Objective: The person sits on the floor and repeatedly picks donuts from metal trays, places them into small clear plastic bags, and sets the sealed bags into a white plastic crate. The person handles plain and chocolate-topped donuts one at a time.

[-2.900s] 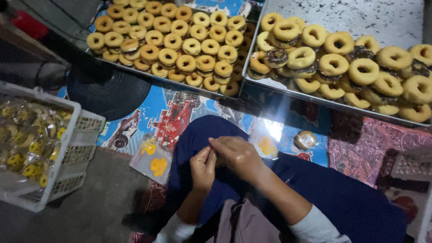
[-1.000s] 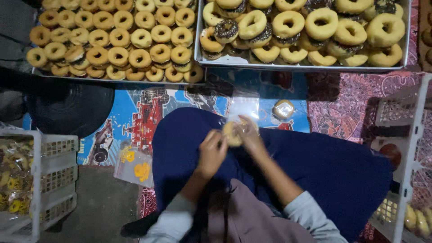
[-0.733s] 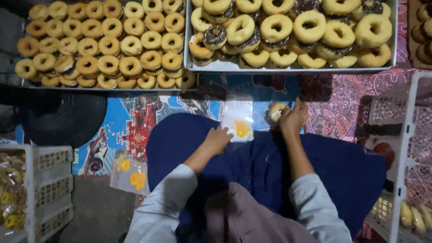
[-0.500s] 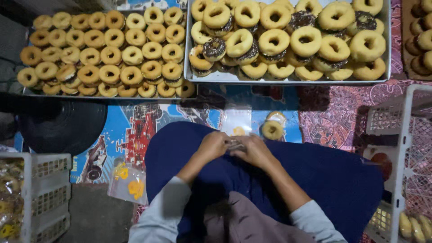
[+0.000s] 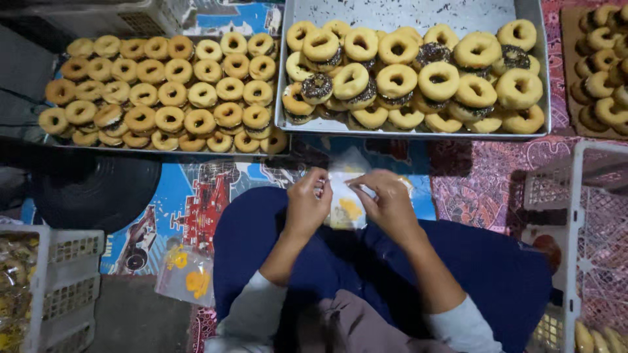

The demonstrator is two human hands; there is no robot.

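Hands: our left hand (image 5: 307, 208) and right hand (image 5: 390, 204) are both pinched on the top edge of one clear plastic bag (image 5: 347, 202) with a yellow print, holding it over the lap.
Bag contents: can't tell if a donut is inside, our fingers cover the mouth.
Landmark: the metal tray (image 5: 413, 13) of big donuts sits just beyond the bag.
Done so far: looks like the left basket (image 5: 49, 287), left of the tray and nearer us, already holds a bunch of bagged ones.
Left to do: we'd guess most of it, both trays are loaded.
Big donuts: roughly two dozen, stacked, about five chocolate-sprinkled.
Small donuts: about forty on the small-donut tray (image 5: 163, 85), left of the metal one.
Spare bags: one stack of bags (image 5: 186, 278) on the mat (image 5: 196, 202).
Baskets: two, one either side.
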